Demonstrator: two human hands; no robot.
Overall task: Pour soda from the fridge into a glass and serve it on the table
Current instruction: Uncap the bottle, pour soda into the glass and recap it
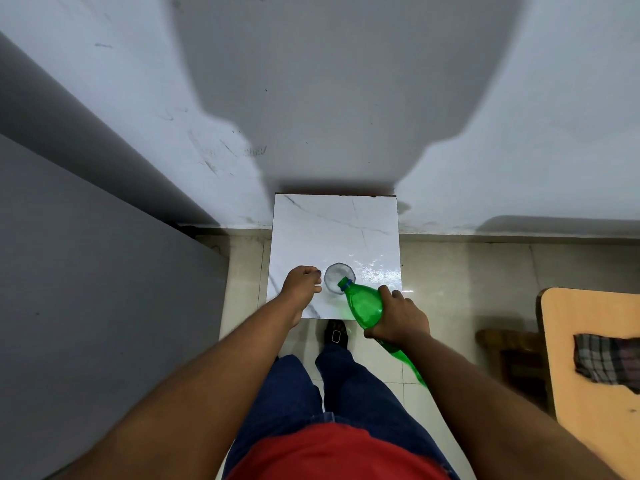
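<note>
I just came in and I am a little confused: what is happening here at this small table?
A person is pouring soda. The right hand tilts a green bottle, cap off, with its mouth over a glass. The left hand is beside the glass, its fingers at the rim. The glass stands on a small white table against the wall. How full the glass is cannot be told.

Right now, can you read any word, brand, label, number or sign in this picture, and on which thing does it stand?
None can be read.
Green bottle: no label or print shows.
Glass: plain, no marking.
White marble tabletop: only grey veins.
Black shoe: a small pale emblem, no readable letters.
Wall: scuffs, not writing.
</note>
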